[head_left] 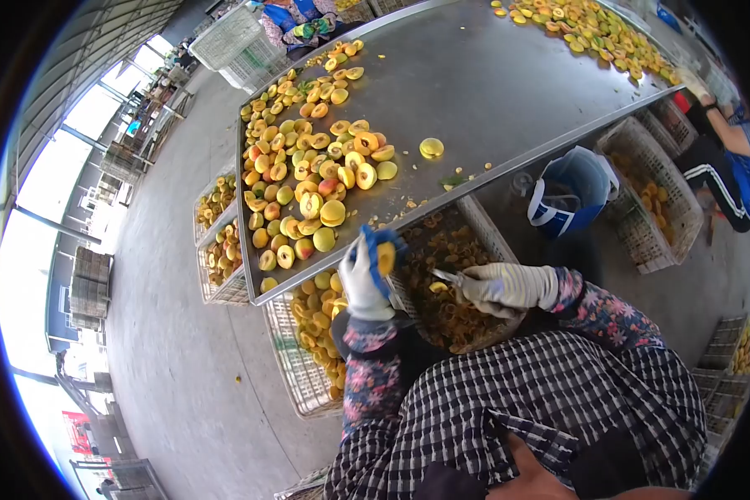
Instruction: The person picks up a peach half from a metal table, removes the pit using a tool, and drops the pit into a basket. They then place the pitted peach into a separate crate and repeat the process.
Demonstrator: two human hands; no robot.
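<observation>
My left hand [368, 279], in a white glove with blue on it, grips a yellow peach half [386, 257] just off the table's near edge. Motion blurs the blue part of this glove. My right hand [504, 288], in a white knit glove, is closed around a small metal tool [448, 276] whose tip points left. A yellow bit of fruit [438, 287] shows just below that tip. Beneath both hands stands a crate [490, 229] of brown pits and scraps. Halved peaches [308, 179] are heaped on the metal table [442, 75] ahead.
A crate of peach halves [296, 367] stands at my left, with more crates [233, 287] beyond. A blue and white bucket [571, 192] and another crate [675, 225] are to the right. Co-workers' gloved hands [308, 30] show across the table, and a co-worker's arm [712, 108] at right.
</observation>
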